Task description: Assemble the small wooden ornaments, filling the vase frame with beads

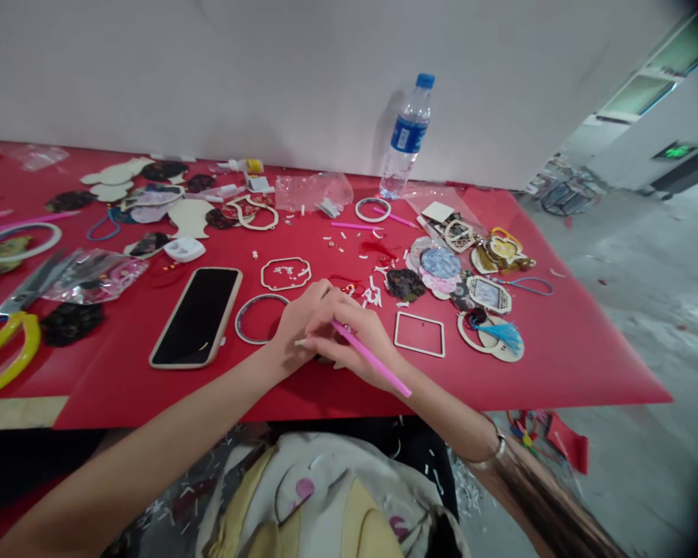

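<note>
Patterned cloth [326,488] in the lap, nearest camera, below the table edge. Red-topped table [582,364] runs across the frame. Lower left: yellow-handled scissors [12,353], clear plastic bag [96,277] just above. Left of centre: phone [196,318] in a beige case, face up. Wooden ring [261,318] sits just beside the left hand [294,329]. Hands together at lower centre, fingers overlapping; right hand [354,349] closed around pink stick [372,358]. Can't tell if the left hand grips it too. Stick's long axis runs diagonally, free end pointing lower right past the right hand, other end pointing upper left, hidden under the fingers. Small white piece [299,342] pokes out left of the fingers. Right of hands: square wooden frame [419,335], then blue tassel [500,336]. Upper right of centre: water bottle [407,136], upright by the wall.
</note>
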The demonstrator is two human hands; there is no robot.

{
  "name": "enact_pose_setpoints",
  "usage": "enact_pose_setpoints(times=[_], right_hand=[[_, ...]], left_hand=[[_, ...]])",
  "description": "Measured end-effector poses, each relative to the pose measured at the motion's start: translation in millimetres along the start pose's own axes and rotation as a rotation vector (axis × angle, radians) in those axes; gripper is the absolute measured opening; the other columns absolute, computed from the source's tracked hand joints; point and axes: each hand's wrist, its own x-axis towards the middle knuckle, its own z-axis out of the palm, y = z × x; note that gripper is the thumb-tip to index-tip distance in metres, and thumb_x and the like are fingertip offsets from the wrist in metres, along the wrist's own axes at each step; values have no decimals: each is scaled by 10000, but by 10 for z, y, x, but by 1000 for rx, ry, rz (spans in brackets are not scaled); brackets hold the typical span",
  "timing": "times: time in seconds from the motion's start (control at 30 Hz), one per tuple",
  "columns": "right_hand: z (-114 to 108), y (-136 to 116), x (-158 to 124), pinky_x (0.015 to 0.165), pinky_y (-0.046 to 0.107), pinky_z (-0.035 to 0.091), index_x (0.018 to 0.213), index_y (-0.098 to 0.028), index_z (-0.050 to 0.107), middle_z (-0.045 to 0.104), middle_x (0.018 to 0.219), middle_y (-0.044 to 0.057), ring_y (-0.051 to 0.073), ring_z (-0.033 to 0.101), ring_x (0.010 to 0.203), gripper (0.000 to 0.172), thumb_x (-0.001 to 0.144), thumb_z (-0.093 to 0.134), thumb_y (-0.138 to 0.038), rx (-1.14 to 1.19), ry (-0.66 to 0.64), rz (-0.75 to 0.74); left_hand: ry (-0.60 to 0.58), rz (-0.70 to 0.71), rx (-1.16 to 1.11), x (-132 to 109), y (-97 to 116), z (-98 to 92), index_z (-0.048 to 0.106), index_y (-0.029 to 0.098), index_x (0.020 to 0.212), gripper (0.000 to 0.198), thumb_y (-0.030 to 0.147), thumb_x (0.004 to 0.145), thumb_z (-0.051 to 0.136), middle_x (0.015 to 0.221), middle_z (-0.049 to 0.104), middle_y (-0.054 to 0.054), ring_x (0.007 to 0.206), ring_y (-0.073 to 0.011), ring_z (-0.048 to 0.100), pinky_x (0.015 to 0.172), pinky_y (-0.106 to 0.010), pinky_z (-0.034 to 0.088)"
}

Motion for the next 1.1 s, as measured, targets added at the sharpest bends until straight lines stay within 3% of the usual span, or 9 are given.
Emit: enact_pose_setpoints(times=[0.2,0.33,0.53,0.67,0.8,0.9,1.0,1.1], right_hand=[[122,254,-16,782,305,427,849,-207,591,632,817,29,186,524,858,58,829,630,-246,-421,91,-146],[129,295,-33,765,337,396,876,-205,573,642,864,57,221,521,866,163,855,612,-362,-674,143,-63],[68,264,-31,798,337,413,981,-196,571,651,939,67,226,552,899,291,851,603,-455,-676,129,-36],[-250,311,-150,803,302,432,1065,-193,574,660,931,56,190,577,881,229,938,488,-362,-628,218,19],[-542,459,-323,814,326,407,1100,-192,616,646,947,85,218,550,920,251,964,424,-279,-951,95,57],[-579,566,-391,812,341,391,1188,-213,602,622,995,100,235,517,952,305,947,418,-181,-1128,-14,53],[-537,607,-402,807,345,383,1219,-239,593,597,1025,102,240,497,969,388,902,424,-91,-1176,-77,54],[-517,605,-400,811,339,390,1220,-229,590,582,1038,103,231,492,971,439,859,428,-39,-1129,-31,64]], left_hand=[[-49,11,119,17,-43,-37,505,198,821,95,172,861,423,874,510,-25,725,-153,491,542,-253,332],[-34,90,83,-28,-67,-78,515,203,856,57,212,830,465,922,510,-28,785,-163,526,584,-261,365],[-15,34,24,16,-97,-80,527,204,851,80,220,843,448,917,533,-33,799,-174,548,621,-271,409],[117,29,7,122,-223,-121,564,194,952,208,289,918,381,988,575,-59,976,-209,550,867,-335,433],[31,29,90,139,-358,-128,596,195,942,267,391,919,417,983,588,-70,1002,-236,547,910,-368,425],[44,69,173,137,-384,-89,597,187,955,277,420,902,457,996,572,-86,1002,-253,539,877,-373,439],[35,31,194,172,-349,-51,585,183,861,216,356,909,464,932,584,-81,951,-243,548,844,-357,444],[44,0,220,210,-288,-32,567,184,819,128,281,883,512,920,596,-85,937,-240,552,839,-350,443]])
